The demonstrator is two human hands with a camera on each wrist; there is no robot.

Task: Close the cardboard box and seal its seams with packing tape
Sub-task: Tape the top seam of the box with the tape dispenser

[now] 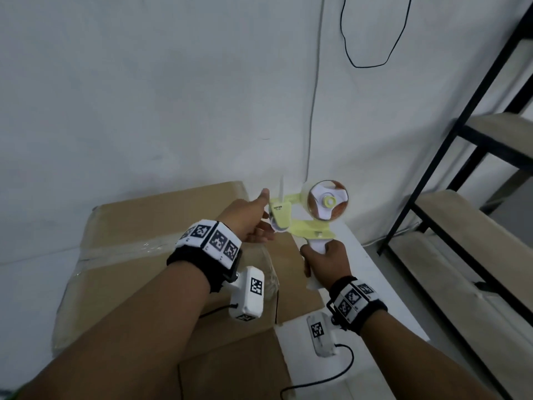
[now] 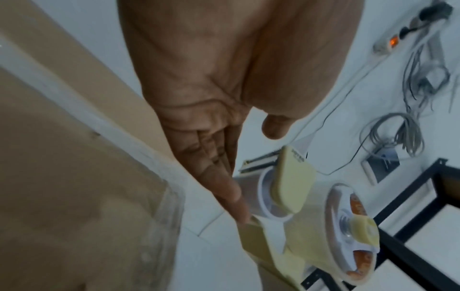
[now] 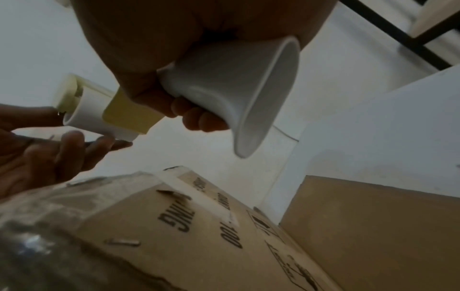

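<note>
A closed cardboard box (image 1: 138, 223) stands by the wall, with clear tape (image 1: 121, 252) along its top seam and down its right side. My right hand (image 1: 324, 262) grips the white handle (image 3: 231, 88) of a yellow and white tape dispenser (image 1: 300, 223), held in the air past the box's right edge. Its tape roll (image 1: 327, 202) faces up toward me. My left hand (image 1: 256, 223) reaches to the dispenser's front with straight fingers (image 2: 224, 189); their tips touch it by the white roller (image 3: 87, 116). The thumb stands apart. Whether tape is pinched is unclear.
A black metal shelf rack (image 1: 461, 168) with pale boards stands at the right. A white ledge (image 1: 366, 284) runs beside the box, and another cardboard piece (image 1: 230, 368) lies in front. A power strip (image 2: 388, 41) and loose cables (image 2: 398, 135) lie on the floor.
</note>
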